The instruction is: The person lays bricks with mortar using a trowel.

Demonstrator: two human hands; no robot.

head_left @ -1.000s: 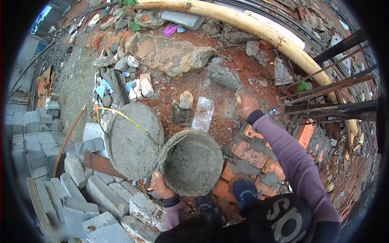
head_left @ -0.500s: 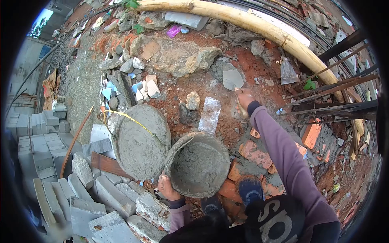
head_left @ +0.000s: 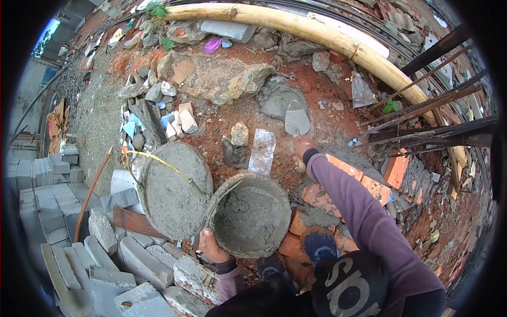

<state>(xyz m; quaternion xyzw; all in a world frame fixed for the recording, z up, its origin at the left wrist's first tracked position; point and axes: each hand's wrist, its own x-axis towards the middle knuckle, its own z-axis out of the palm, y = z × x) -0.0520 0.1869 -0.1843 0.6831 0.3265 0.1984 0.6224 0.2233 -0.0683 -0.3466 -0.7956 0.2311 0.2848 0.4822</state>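
Note:
My right hand (head_left: pixel 302 148) is closed around the handle of a trowel (head_left: pixel 297 122), its grey blade pointing away from me. The blade lies over the near edge of a patch of wet mortar (head_left: pixel 277 99) on the red soil. Close to my feet is a mortar-coated bucket (head_left: pixel 285 206) with grey mortar inside. My left hand (head_left: pixel 212 246) grips this bucket at its left rim, fingers partly hidden. Left of it stands a second bucket (head_left: pixel 177 193), filled to the brim with mortar, its yellow handle (head_left: pixel 158 157) lying across the top.
Grey blocks (head_left: pixel 142 259) are piled at the lower left. Orange bricks (head_left: pixel 322 198) with mortar lie beneath my right forearm. A bamboo pole (head_left: pixel 296 29) curves across the back, and dark bars (head_left: pixel 438 132) jut in from the right. A large rock (head_left: pixel 227 79) lies beyond the buckets.
My right hand has drawn the trowel back toward me, uncovering more of the mortar patch. My left hand stays on the bucket. The whole view has shifted slightly.

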